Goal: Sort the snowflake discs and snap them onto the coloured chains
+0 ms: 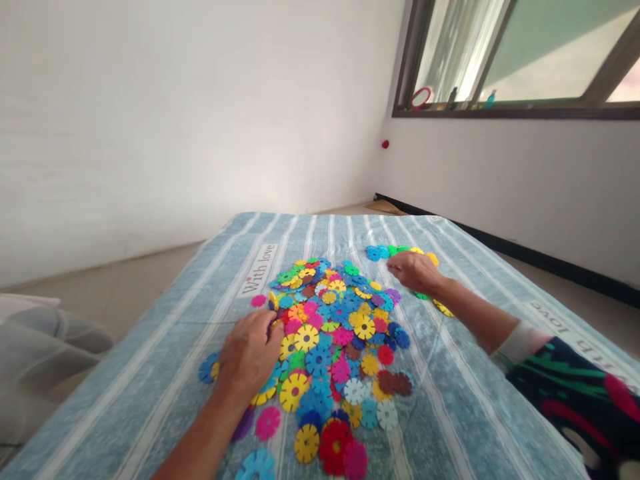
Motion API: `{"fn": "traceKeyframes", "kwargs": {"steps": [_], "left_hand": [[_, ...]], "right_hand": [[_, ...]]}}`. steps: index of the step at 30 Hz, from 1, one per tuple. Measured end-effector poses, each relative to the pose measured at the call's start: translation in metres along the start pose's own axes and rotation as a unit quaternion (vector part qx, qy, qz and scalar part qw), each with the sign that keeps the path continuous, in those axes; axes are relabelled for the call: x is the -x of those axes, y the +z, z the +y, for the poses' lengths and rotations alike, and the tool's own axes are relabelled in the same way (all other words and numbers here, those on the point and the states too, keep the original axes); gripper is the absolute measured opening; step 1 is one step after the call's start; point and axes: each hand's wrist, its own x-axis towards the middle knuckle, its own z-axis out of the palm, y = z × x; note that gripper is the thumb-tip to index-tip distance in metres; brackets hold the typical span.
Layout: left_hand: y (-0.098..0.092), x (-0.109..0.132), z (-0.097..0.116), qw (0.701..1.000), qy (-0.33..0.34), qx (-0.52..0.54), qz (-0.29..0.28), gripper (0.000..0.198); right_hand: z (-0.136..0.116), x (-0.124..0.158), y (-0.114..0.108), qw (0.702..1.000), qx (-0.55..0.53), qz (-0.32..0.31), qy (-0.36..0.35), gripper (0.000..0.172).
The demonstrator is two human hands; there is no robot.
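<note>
A heap of colourful plastic notched discs [320, 333], flower-shaped with a hole in the middle, is spread over the striped cloth. My left hand [253, 350] rests at the heap's left side, its fingers curled round a few discs [273, 301]; yellow and dark blue edges show at the fingertips. Past the heap on the right, my right hand [416, 270] is closed, fingertips pointing down; whatever it pinches is hidden. Beside it lies a smaller group of discs, with blue ones [374, 253], green ones and yellow ones [443, 308] partly covered by the hand and wrist.
A blue striped cloth [165, 373] printed "With love" covers the table. White walls [200, 120] stand behind, with a window [540, 60] at upper right; a red-rimmed mirror [421, 98] and small bottles stand on its sill. Sheer white fabric [45, 367] hangs at left.
</note>
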Motion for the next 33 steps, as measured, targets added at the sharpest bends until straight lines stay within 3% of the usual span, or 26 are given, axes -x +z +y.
{"fn": "traceKeyframes", "kwargs": {"steps": [4,11,16,23,29,33], "left_hand": [[-0.004,0.000,0.007,1.000,-0.008,-0.021,-0.020,0.029],[-0.008,0.002,0.015,0.998,-0.023,-0.046,-0.041,0.030],[-0.012,0.004,0.022,0.997,-0.037,-0.039,-0.050,0.027],[-0.015,0.009,0.027,0.998,-0.034,-0.024,-0.054,0.025],[-0.014,0.011,0.029,0.998,-0.032,-0.011,-0.050,0.025],[-0.012,0.011,0.031,0.999,-0.024,-0.003,-0.048,0.026]], "right_hand": [[-0.038,0.048,0.002,0.994,-0.086,0.025,-0.069,0.026],[-0.094,0.110,0.009,0.973,-0.198,0.067,-0.103,0.014],[-0.130,0.123,0.004,0.958,-0.243,0.067,-0.135,0.014],[-0.177,0.130,-0.003,0.959,-0.235,0.027,-0.156,0.027],[-0.184,0.143,0.000,0.945,-0.264,0.047,-0.187,0.013],[-0.182,0.149,0.007,0.932,-0.283,0.064,-0.218,0.013]]}}
